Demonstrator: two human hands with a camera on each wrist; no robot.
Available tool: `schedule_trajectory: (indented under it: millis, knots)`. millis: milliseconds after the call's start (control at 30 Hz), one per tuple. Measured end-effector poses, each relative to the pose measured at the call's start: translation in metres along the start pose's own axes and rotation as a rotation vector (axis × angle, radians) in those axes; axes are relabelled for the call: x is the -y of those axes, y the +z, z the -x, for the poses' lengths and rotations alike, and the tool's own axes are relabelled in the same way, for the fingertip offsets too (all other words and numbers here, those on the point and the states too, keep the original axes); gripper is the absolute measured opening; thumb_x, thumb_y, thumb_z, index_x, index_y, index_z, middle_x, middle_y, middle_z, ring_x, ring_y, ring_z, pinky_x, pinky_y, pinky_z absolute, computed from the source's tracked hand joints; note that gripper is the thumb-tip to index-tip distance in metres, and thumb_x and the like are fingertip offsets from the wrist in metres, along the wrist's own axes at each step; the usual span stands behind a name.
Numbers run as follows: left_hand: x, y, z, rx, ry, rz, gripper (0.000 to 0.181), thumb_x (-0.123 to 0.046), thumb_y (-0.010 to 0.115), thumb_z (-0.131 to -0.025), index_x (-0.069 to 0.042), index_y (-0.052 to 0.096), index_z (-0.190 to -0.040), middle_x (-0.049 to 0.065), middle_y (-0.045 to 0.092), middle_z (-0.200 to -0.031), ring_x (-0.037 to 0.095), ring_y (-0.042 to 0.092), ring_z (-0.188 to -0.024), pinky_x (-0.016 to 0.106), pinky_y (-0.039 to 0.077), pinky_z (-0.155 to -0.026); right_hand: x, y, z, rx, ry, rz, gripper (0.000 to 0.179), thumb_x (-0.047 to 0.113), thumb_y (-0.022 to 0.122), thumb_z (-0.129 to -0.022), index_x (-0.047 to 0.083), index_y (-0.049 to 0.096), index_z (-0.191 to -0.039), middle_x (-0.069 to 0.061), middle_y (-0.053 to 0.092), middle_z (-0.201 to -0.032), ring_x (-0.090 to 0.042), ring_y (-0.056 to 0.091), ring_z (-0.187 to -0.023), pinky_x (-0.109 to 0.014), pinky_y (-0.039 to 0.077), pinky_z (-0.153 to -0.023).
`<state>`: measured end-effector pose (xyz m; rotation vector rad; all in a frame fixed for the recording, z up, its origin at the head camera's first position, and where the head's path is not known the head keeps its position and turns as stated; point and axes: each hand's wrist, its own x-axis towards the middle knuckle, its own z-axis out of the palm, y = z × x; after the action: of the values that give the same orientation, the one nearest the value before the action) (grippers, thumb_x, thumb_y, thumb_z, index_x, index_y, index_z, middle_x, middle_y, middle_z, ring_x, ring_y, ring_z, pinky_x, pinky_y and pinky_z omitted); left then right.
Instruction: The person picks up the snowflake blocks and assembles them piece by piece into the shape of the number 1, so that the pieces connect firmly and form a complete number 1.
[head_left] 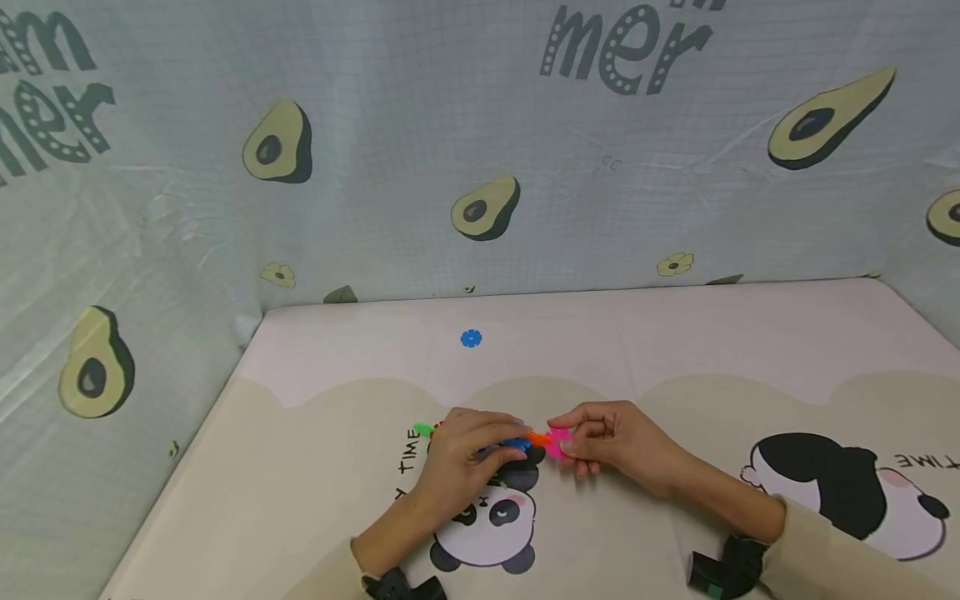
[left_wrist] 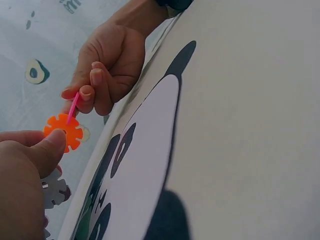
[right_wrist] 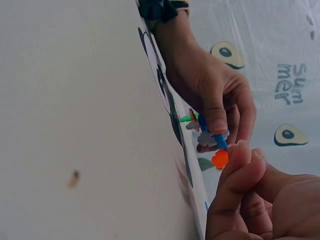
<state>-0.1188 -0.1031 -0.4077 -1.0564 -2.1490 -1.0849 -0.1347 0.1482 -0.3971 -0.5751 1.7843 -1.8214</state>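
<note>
My left hand (head_left: 467, 458) grips a row of joined, notched plastic snowflake discs over the printed panda. Out of its fingers show a green disc (head_left: 423, 429), a blue disc (head_left: 517, 444), an orange disc (left_wrist: 73, 134) and a grey disc (left_wrist: 51, 192); red shows beside the green. The fingers cover much of the row. Between thumb and fingertips my right hand (head_left: 630, 446) pinches a pink snowflake disc (head_left: 557, 443). Seen edge-on in the left wrist view, the pink disc meets the orange disc's rim; how deep it sits in a notch I cannot tell.
A single blue snowflake disc (head_left: 471, 337) lies farther back on the table. The beige and pink tablecloth (head_left: 300, 483) carries printed pandas. An avocado-patterned curtain (head_left: 390, 125) rises behind the table and along its left side.
</note>
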Motion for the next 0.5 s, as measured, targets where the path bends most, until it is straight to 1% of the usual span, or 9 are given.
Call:
schedule_trajectory:
  millis: [233,400,500]
  knots:
    - [0.0012,-0.0005,-0.0006,0.017,-0.013,-0.007,0.032,-0.012,0.081,-0.074,-0.012,0.074,-0.105,-0.002,0.071,-0.103,0.01,0.064,-0.095,0.027,0.042,-0.078,0.003,-0.0017,-0.0005,-0.002,0.012,0.051,0.041,0.011,0.066,-0.091,-0.007,0.055,-0.126,-0.022,0.067,-0.087,-0.02,0.064,-0.067,-0.024,0.052,-0.062]
    - [0.0014,-0.0006,-0.0007,0.018,-0.015,-0.006,0.033,-0.011,0.081,-0.074,-0.013,0.073,-0.106,-0.003,0.07,-0.102,0.009,0.064,-0.095,0.028,0.041,-0.078,0.006,-0.0047,-0.0002,0.014,0.02,0.095,0.04,0.011,0.063,-0.093,-0.005,0.055,-0.128,-0.024,0.066,-0.088,-0.024,0.065,-0.07,-0.026,0.053,-0.064]
    - [0.001,-0.0007,-0.0006,0.017,-0.01,-0.017,0.033,-0.011,0.08,-0.074,-0.014,0.073,-0.106,-0.003,0.07,-0.102,0.009,0.063,-0.095,0.029,0.04,-0.079,0.0085,-0.0071,0.0003,0.01,0.027,0.126,0.04,0.014,0.062,-0.094,-0.004,0.055,-0.129,-0.023,0.067,-0.087,-0.027,0.065,-0.072,-0.027,0.054,-0.065]
